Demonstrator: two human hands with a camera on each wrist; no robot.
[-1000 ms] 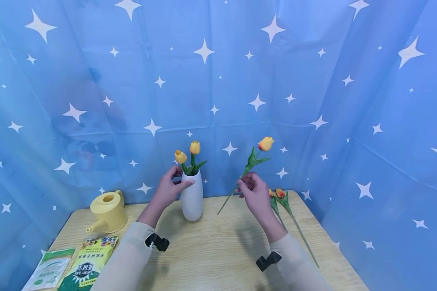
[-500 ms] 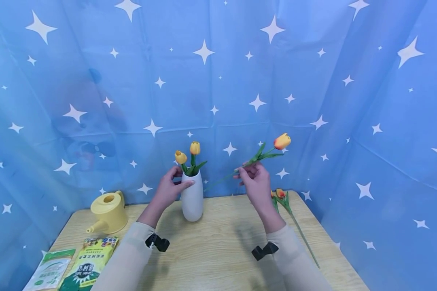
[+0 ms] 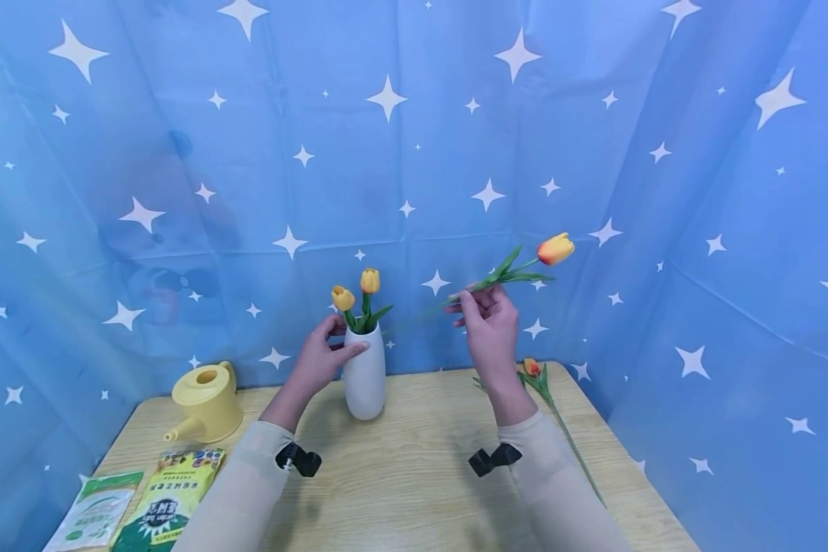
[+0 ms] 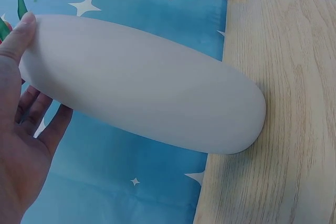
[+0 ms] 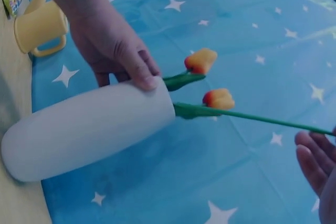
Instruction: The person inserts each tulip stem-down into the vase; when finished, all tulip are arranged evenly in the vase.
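My left hand (image 3: 315, 362) grips a white vase (image 3: 364, 379) near its rim, thumb across the front and fingers behind. The vase stands upright on the table, with two yellow-orange tulips (image 3: 369, 280) in its mouth. Right of it and raised, my right hand (image 3: 490, 333) pinches a third tulip (image 3: 556, 249) by its green stem, just below the leaves. Its bloom points up and right, while the thin stem slants down left toward the vase. In the right wrist view the stem (image 5: 268, 120) reaches toward the vase's rim; whether it touches cannot be told.
At least one more orange tulip (image 3: 532, 367) lies on the table's right side, partly behind my right arm. To the left stand a yellow watering can (image 3: 210, 406), a yellow-green bag (image 3: 169, 498) and a green-white packet (image 3: 100, 510). A blue starred curtain (image 3: 414, 153) hangs behind.
My right hand has risen and turned, tipping the tulip from steep to nearly level, bloom moving right and up, stem end swinging left toward the vase. The left hand and vase stay put.
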